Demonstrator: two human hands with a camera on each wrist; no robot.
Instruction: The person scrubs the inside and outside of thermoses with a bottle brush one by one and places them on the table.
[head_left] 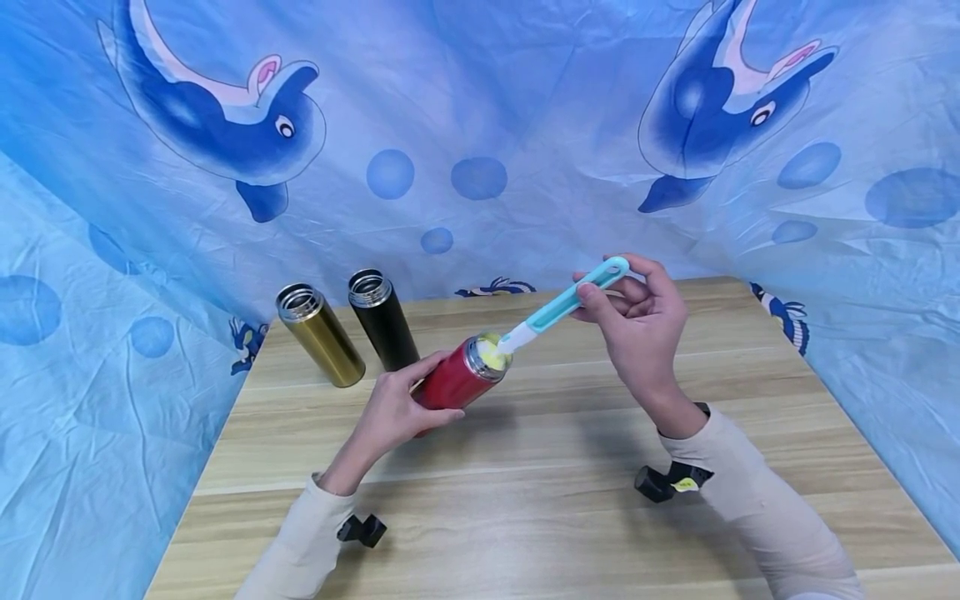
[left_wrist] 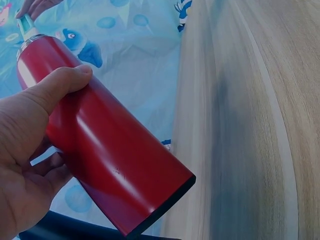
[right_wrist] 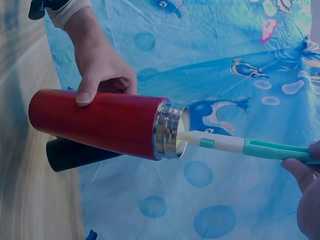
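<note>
My left hand (head_left: 397, 407) grips a red thermos bottle (head_left: 457, 377) round its body, thumb along the near side. The bottle is tilted above the table, its lidless steel mouth (right_wrist: 171, 131) turned toward my right hand (head_left: 639, 321). In that hand I pinch the teal handle of a bottle brush (head_left: 558, 307) near its end. The brush's yellow sponge head (head_left: 491, 353) sits in the mouth, partly hidden inside the bottle. In the left wrist view the red bottle (left_wrist: 112, 140) shows its dark base at the lower right.
A gold thermos bottle (head_left: 321, 337) and a black thermos bottle (head_left: 384, 321) stand uncapped at the back left of the wooden table (head_left: 525, 517). The black one is just behind the red bottle. A blue dolphin-print cloth (head_left: 480, 108) hangs round the back and sides.
</note>
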